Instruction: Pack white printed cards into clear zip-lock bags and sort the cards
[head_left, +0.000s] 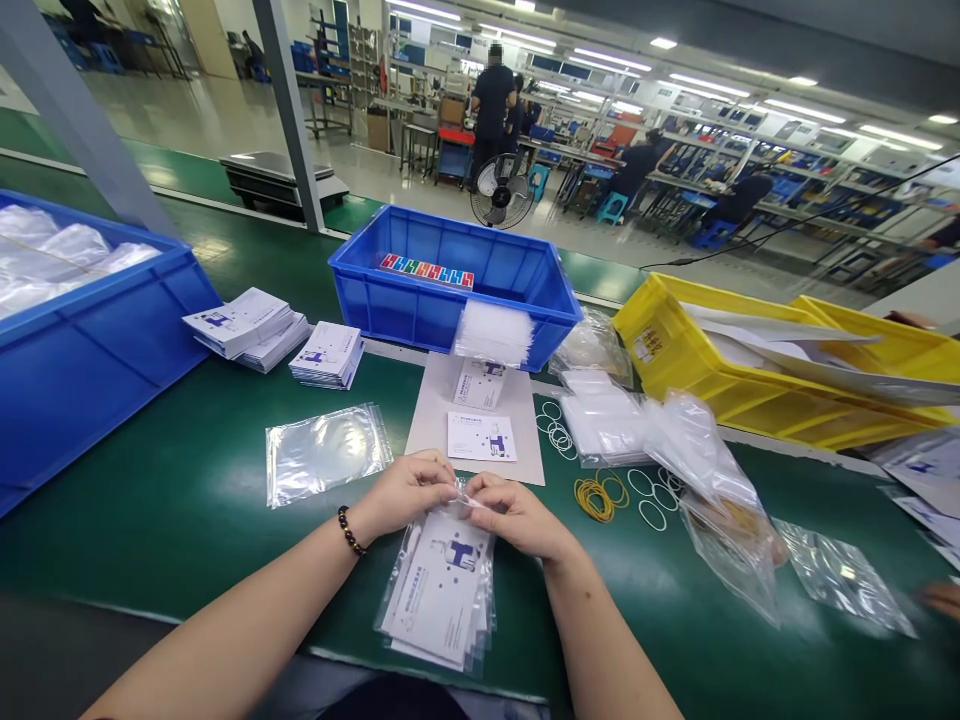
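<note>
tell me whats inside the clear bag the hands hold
Inside the clear bag, a white leaflet with a blue picture shows. White paper edges peek out beneath; whatever lies under the leaflet is covered. The left hand and right hand partly hide the bag's top.

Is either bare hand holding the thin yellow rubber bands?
No, the thin yellow rubber bands lie on the glossy green tabletop, to the right of the right hand.

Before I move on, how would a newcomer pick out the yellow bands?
On the green bench, start at the labelled yellow bin on the person's right. Come toward the person past the milky bags and stop right of the right hand: the yellow bands lie there in a loose overlapping coil. Their colour sets them apart from the white rings on both sides.
</note>
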